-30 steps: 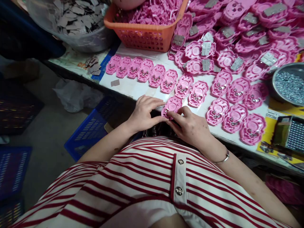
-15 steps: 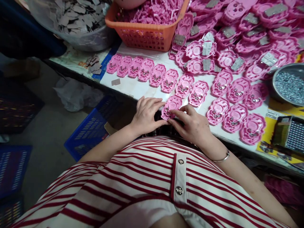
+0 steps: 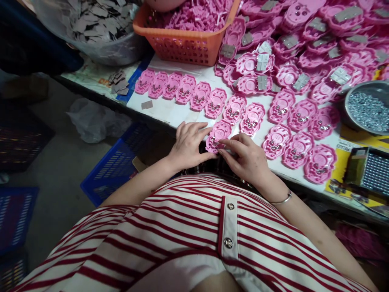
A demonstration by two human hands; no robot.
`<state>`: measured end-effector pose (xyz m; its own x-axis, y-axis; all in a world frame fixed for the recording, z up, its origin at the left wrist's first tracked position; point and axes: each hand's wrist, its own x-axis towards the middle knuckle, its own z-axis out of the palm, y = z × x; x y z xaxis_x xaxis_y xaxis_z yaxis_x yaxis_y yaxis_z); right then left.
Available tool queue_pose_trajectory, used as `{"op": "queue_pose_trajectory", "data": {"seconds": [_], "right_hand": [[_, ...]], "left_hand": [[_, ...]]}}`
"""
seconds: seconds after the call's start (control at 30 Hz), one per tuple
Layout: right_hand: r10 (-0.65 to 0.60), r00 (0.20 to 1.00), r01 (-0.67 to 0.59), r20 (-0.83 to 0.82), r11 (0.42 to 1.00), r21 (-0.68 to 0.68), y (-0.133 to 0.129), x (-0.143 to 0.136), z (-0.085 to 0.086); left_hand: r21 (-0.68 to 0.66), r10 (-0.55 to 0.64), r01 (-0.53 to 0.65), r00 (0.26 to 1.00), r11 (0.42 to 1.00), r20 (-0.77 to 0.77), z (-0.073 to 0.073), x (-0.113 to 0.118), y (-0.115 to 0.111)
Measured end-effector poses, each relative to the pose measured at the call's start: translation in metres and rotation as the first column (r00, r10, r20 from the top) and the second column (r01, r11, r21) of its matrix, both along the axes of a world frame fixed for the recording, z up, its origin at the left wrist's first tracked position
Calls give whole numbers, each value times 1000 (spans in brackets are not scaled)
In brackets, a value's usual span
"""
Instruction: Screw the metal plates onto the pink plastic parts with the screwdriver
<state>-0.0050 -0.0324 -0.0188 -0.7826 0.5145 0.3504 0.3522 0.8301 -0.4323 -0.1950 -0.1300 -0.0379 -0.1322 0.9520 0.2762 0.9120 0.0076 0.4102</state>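
At the table's front edge lies a pink plastic casing (image 3: 221,130) with small shiny metal parts at its near end. My left hand (image 3: 189,145) grips its left side, with fingers along the far side and the thumb at the near edge. The thumb and index finger of my right hand (image 3: 247,157) press together at the casing's near right corner, by the metal parts. Whether a tiny piece is between those fingertips cannot be made out. Beyond my hands a row of similar pink casings (image 3: 200,96) lies face up, and another group (image 3: 298,149) lies to the right.
A heap of pink casings with grey plates (image 3: 291,44) covers the back right. An orange basket (image 3: 185,46) holds pink parts, and a clear tub (image 3: 115,52) holds grey pieces. At right are a metal bowl of screws (image 3: 369,107) and a tray of metal pieces (image 3: 375,170). Blue crates (image 3: 106,170) stand below.
The right fingertips have shifted slightly at the casing's near end. Both hands stay on the same casing, and the whole view has moved a little.
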Motion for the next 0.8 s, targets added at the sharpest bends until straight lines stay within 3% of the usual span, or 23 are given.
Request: {"op": "queue_pose_trajectory", "data": {"seconds": [0.13, 0.33, 0.67, 0.8], "right_hand": [[-3, 998, 3, -56, 1000, 6, 2, -2, 2], [-57, 996, 51, 66, 994, 101, -3, -7, 15], [-127, 985, 141, 119, 984, -112, -13, -14, 22], [-151, 980, 167, 129, 979, -119, -15, -15, 23]], "left_hand": [[1, 12, -12, 1000, 1000, 24, 4, 3, -1], [6, 40, -40, 999, 999, 22, 12, 10, -4], [90, 85, -80, 995, 993, -47, 20, 17, -4], [120, 71, -61, 995, 991, -76, 20, 19, -3]]}}
